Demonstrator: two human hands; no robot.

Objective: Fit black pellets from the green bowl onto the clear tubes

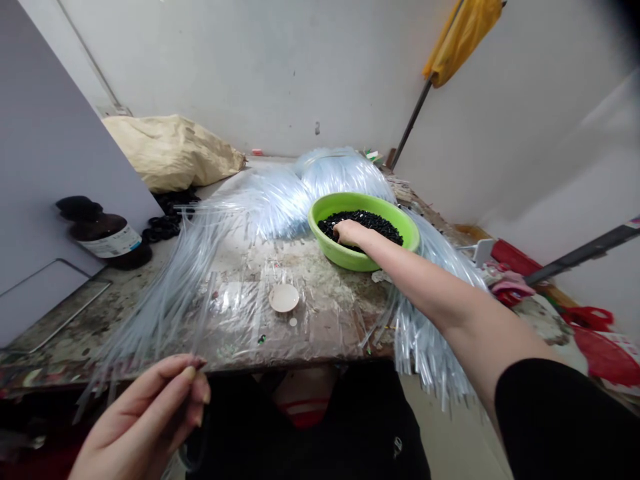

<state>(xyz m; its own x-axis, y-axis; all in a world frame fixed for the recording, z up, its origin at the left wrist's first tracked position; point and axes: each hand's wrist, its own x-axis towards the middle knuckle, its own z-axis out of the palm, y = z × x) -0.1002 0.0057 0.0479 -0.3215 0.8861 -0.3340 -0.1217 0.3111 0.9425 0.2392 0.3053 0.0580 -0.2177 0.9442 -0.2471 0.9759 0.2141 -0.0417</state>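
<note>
My right hand (pixel 349 232) reaches into a green bowl (pixel 350 257) filled with small black pieces (pixel 373 221); its fingers are curled down among them. My left hand (pixel 150 417) is near the front edge of the table, fingers pinched together on the end of a thin clear plastic tube (pixel 187 293) that rises from it. Bundles of clear tubes (pixel 165 293) fan across the stained table (pixel 325 313), with more hanging over the right edge (pixel 425 333).
A brown glass bottle (pixel 107 240) and black rings (pixel 163 227) sit at the left beside a grey panel. A tan sack (pixel 170 150) lies at the back. A small round lid (pixel 284 297) rests mid-table. Red items (pixel 600 347) lie at the right.
</note>
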